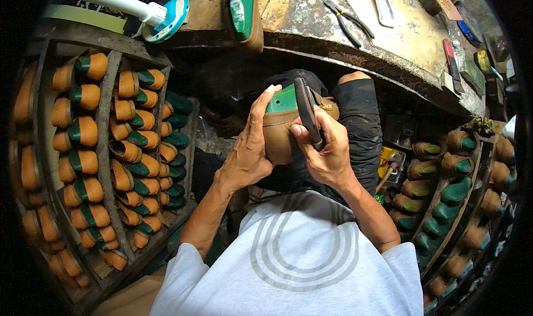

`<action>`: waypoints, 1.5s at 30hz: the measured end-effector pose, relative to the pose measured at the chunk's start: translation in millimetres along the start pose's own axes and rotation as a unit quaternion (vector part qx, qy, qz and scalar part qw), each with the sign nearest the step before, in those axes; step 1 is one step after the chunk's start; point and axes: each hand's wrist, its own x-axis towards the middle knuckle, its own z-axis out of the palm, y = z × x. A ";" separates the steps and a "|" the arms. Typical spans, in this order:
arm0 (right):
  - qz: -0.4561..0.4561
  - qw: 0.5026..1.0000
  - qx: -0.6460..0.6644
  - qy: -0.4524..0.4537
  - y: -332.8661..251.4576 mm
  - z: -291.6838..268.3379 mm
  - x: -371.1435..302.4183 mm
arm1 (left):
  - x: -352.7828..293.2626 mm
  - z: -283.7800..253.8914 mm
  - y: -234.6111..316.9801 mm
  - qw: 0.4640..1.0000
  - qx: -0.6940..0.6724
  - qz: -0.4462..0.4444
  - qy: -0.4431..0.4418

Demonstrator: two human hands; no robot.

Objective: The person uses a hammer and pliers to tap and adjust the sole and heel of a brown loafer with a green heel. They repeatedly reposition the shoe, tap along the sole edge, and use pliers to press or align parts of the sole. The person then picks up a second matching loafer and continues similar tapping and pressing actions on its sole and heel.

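Bare hands work close together over the lap: the left hand (247,152) cups a brown shoe (277,141) along its left side, fingers stretched up, while the right hand (327,146) pinches a dark oblong piece (307,108) between thumb and fingers. That shoe sits between the two, its rounded brown end toward the person and its strap (328,106) off to the right; a green form (283,98) fills its opening. Held against or just over the shoe, I can't tell which, the dark piece runs lengthwise away from the person, far end leaning left.

Beyond the knees stands a worn workbench (413,49), with pliers (340,16) and a second brown shoe (256,21) on it. Left, a rack (114,66) holds tan shoes (86,128).
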 end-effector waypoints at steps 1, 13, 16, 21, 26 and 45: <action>-0.018 1.000 -0.004 0.001 1.6 0.4 0.5 | -1.6 0.8 -1.8 1.000 -0.005 0.001 0.004; -0.007 0.999 -0.009 -0.033 2.2 0.4 -0.3 | -9.9 4.3 -8.6 1.000 0.005 0.010 0.005; 0.024 0.999 0.007 -0.044 -0.1 -2.2 0.6 | -11.3 5.4 -8.8 1.000 -0.013 -0.011 0.000; 0.127 0.987 0.065 -0.074 -6.5 -13.1 4.7 | -11.3 11.1 -8.4 1.000 -0.020 0.021 0.013; 0.162 0.977 0.094 -0.103 -9.6 -22.7 15.3 | -7.1 20.9 -8.1 0.999 -0.036 0.024 0.022; 0.356 0.915 0.138 -0.129 -91.3 -25.2 -25.6 | -5.9 20.8 -15.1 0.997 -0.056 0.008 0.047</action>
